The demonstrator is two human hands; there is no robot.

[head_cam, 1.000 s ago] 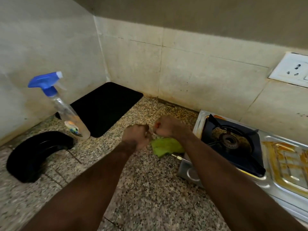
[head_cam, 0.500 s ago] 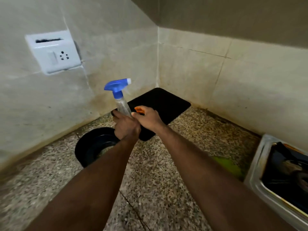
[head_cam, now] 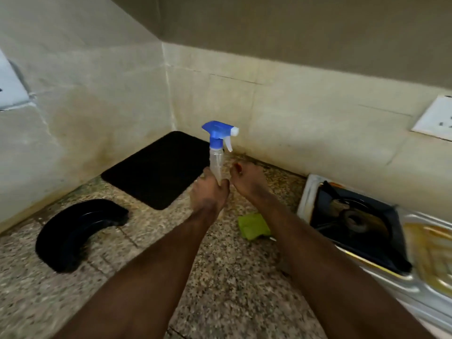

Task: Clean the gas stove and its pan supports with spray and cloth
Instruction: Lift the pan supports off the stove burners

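My left hand (head_cam: 209,194) grips the lower body of a clear spray bottle (head_cam: 216,162) with a blue trigger head, held upright above the counter. Just right of the bottle is my right hand (head_cam: 247,179), its fingers bent, with a small orange spot at the fingertips; whether it holds anything is unclear. A green cloth (head_cam: 253,226) lies on the counter below my right forearm. The steel gas stove (head_cam: 305,194) stands at the right, with a black pan support (head_cam: 391,243) around its left burner (head_cam: 353,220). Brown grime covers the stove top (head_cam: 430,248) further right.
A black mat (head_cam: 159,167) lies in the corner of the speckled granite counter (head_cam: 232,289). A black curved piece (head_cam: 75,231) rests at the left. A white wall socket (head_cam: 435,118) is above the stove and another (head_cam: 9,89) on the left wall.
Both hands let go of the green cloth and reached left to the spray bottle. My left hand took it and has carried it rightward, lifted off the counter.
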